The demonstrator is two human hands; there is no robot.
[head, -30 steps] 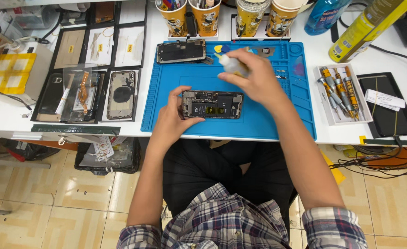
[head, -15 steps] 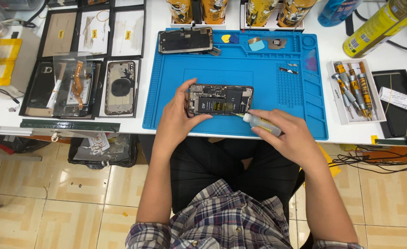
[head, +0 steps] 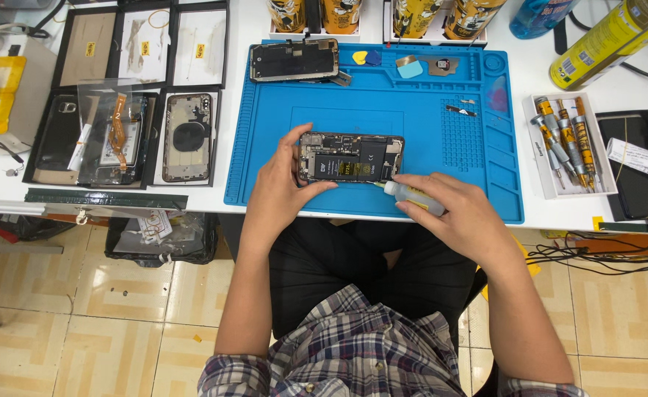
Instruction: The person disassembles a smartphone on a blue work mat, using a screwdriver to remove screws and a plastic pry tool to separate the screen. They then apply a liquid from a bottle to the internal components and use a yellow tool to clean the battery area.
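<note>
Left of the blue mat [head: 265, 184], trays [head: 140, 110] hold phone parts. On the mat's near edge the left hand [head: 280, 191] pinches the opened phone [head: 350, 157] by its left end. The right hand [head: 460, 213], up at the mat's far side a second ago, now wraps a small bottle [head: 414, 197], nozzle touching the phone's lower right corner: dispensing looks underway.

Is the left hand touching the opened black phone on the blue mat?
Touching: the head view shows the left hand gripping the opened black phone's left end.

Single head-worn view looked steeply down from above the seated person, facing the blue work mat [head: 441, 125] at moderate range.
</note>
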